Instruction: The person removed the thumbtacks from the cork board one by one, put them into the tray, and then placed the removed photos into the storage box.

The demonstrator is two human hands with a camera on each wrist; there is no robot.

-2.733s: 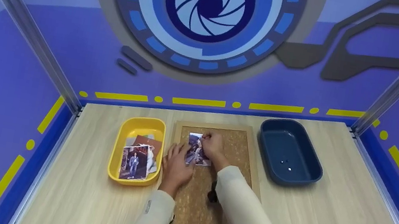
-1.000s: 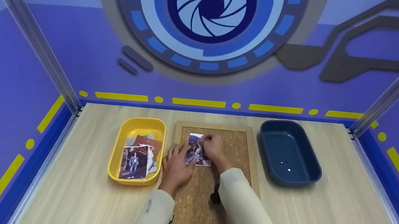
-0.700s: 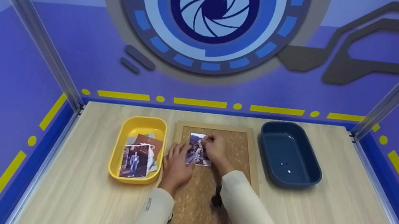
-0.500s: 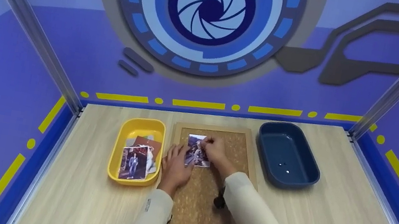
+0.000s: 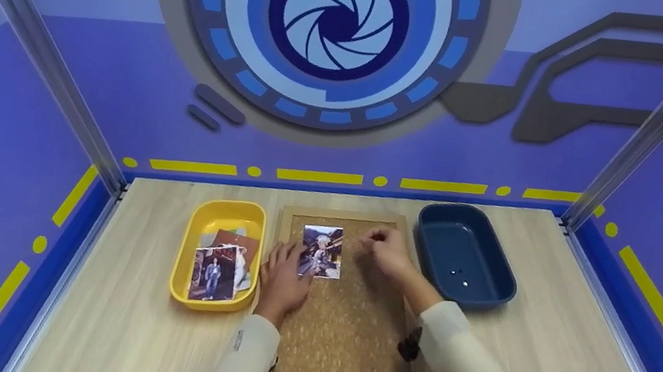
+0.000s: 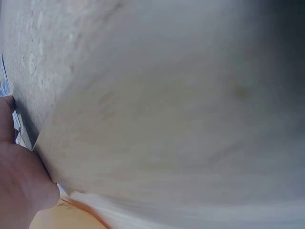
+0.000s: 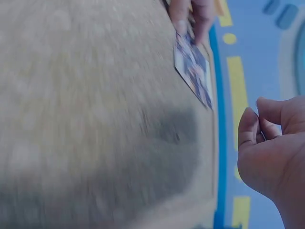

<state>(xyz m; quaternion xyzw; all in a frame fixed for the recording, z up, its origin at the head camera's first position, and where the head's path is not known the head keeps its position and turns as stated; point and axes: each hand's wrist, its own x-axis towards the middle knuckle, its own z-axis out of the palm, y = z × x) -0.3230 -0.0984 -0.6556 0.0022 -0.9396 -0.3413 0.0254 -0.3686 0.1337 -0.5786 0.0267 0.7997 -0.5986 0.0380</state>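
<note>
A photo (image 5: 322,250) lies near the top left of a wood-framed cork board (image 5: 346,337). My left hand (image 5: 285,278) rests on its left edge, fingers spread and fairly straight. The right wrist view shows these fingers on the photo (image 7: 193,67) too. In the left wrist view, only part of the left hand (image 6: 21,176) shows beside a large blurred pale surface. My right hand (image 5: 390,255) hovers above the board, right of the photo, with fingers curled. In the right wrist view, the right hand's thumb and finger (image 7: 248,126) tips are close together; I can make out nothing between them.
A yellow tray (image 5: 183,255) left of the board contains several photos and cards. Right of the board stands a dark blue tray (image 5: 464,235) with a few tiny shiny pieces. Blue-purple panels (image 5: 283,151) and metal posts (image 5: 55,66) enclose the wooden table (image 5: 132,328).
My right hand has left the photo's upper right part and moved right, uncovering the photo. The left hand stays at the photo's left edge. The head view has shifted slightly.
</note>
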